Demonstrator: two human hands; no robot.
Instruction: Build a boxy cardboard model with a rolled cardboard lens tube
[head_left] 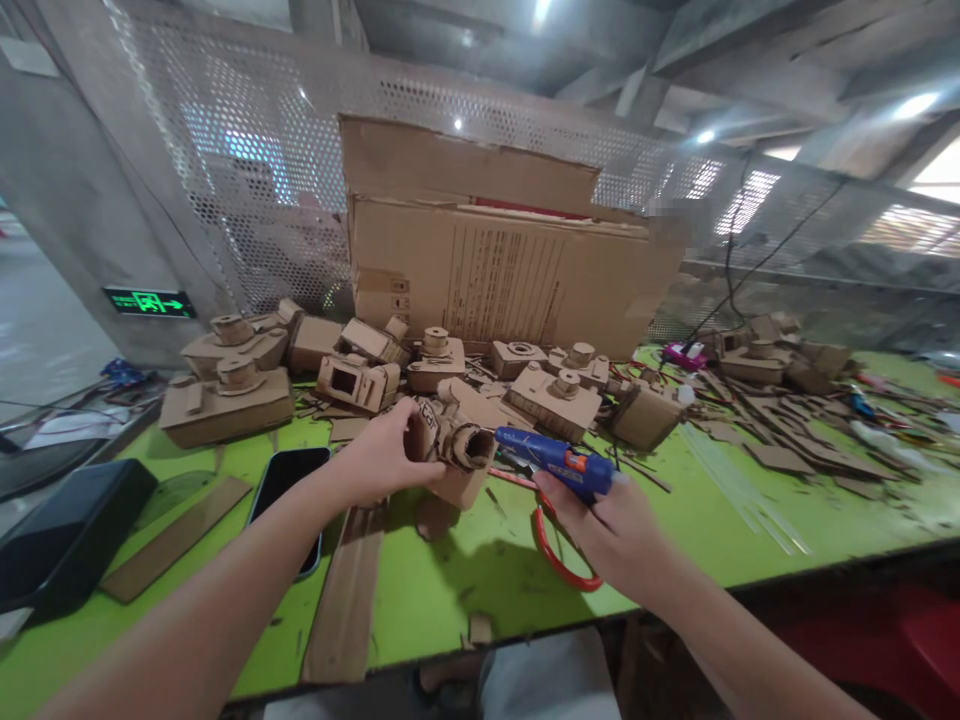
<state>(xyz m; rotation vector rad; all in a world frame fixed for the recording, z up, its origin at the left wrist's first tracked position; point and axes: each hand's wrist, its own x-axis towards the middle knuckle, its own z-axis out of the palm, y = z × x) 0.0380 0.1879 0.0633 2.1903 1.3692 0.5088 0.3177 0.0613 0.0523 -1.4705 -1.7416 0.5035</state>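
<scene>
My left hand (386,455) is closed around a small cardboard camera model (461,480), held tilted above the table with its round cardboard lens tube facing right. In my right hand (607,520) is a blue hot glue gun (559,460) with an orange patch on its side. Its nozzle points left, close to the rim of the lens tube; whether it touches I cannot tell. Scissors with red handles (551,560) lie on the table just below the glue gun. A loose cardboard piece (436,520) shows under the held model.
Several finished-looking cardboard cameras (555,400) line the back before a large cardboard box (502,260). A phone (289,475) and cardboard strips (349,600) lie left on the green table (427,640). Clear glue sticks (750,490) and cardboard scraps (795,440) are at right.
</scene>
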